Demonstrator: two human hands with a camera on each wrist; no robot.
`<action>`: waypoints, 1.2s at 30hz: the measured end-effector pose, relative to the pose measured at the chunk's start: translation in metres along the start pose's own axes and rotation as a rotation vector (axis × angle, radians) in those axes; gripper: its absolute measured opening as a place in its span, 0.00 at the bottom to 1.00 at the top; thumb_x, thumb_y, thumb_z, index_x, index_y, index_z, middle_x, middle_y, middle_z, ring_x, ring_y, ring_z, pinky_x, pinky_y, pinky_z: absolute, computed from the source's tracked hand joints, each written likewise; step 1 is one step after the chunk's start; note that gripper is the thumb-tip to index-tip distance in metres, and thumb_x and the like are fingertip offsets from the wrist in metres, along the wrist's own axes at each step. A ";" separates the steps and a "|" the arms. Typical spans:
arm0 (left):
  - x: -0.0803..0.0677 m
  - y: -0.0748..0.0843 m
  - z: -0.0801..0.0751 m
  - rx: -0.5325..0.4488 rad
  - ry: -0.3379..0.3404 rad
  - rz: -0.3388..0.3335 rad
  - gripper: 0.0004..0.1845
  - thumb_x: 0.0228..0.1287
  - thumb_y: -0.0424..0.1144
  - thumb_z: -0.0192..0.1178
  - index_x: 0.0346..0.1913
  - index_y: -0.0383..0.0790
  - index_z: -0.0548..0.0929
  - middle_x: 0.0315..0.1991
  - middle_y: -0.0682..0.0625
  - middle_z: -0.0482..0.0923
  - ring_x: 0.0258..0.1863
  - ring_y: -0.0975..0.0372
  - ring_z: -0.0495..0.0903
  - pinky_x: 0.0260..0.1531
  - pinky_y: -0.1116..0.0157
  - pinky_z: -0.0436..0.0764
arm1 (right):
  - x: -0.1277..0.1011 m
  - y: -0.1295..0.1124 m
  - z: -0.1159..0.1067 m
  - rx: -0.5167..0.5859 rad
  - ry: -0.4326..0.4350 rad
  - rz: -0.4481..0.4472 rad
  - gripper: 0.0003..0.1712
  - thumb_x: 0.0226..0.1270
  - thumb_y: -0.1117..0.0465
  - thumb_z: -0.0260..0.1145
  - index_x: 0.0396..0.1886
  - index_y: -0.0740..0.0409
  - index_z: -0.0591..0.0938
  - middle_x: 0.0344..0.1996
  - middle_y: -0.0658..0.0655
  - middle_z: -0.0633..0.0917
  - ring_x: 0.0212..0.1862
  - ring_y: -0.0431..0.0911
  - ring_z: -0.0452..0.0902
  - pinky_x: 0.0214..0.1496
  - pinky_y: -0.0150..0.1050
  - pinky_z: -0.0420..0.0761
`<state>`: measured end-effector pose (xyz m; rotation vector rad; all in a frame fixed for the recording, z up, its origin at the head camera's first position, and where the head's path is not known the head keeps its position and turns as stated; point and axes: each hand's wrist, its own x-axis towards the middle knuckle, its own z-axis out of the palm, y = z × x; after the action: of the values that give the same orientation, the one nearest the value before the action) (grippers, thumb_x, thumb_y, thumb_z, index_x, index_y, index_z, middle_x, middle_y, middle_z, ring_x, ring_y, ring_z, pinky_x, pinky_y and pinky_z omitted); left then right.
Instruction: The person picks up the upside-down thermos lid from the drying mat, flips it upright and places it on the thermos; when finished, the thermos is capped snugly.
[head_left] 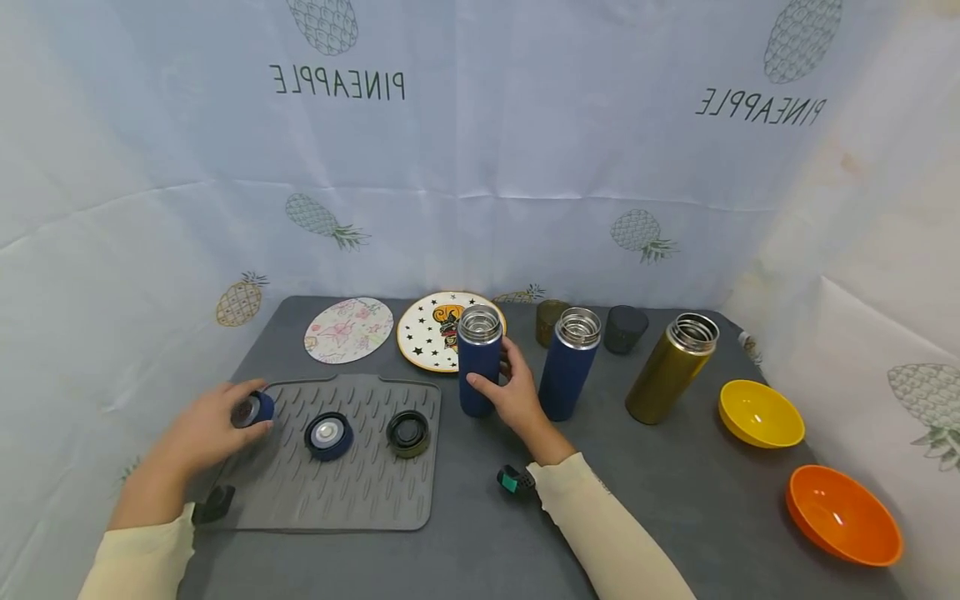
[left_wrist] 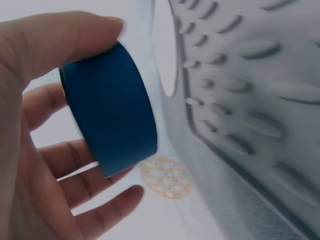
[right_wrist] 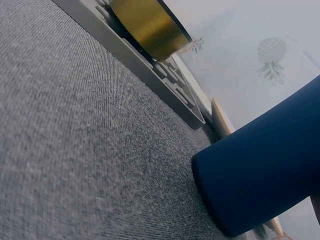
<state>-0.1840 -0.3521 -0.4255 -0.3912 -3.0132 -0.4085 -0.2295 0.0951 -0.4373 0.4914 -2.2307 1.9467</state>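
My left hand pinches a blue bottle lid between thumb and fingers, over the left edge of a grey ribbed mat. In the left wrist view the lid is tilted and held off the mat. My right hand grips an uncapped blue bottle, which stands upright right of the mat; its base shows against the table in the right wrist view. On the mat lie a second blue lid and an olive lid. Another uncapped blue bottle and an uncapped olive bottle stand farther right.
A pink-patterned plate and a white plate with stars lie at the back. A brown cup and a dark cup stand behind the bottles. Yellow and orange bowls sit at the right edge.
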 end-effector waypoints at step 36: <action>0.101 0.101 -0.006 -0.320 0.112 0.115 0.33 0.56 0.56 0.70 0.59 0.42 0.76 0.49 0.44 0.77 0.37 0.55 0.76 0.31 0.58 0.77 | 0.001 0.001 -0.002 -0.026 -0.031 0.019 0.43 0.64 0.63 0.70 0.73 0.65 0.58 0.64 0.68 0.67 0.64 0.60 0.67 0.65 0.55 0.65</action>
<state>-0.2550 -0.2351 -0.3837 -0.5393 -2.8006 -0.8750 -0.2306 0.0967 -0.4379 0.5018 -2.2853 1.9292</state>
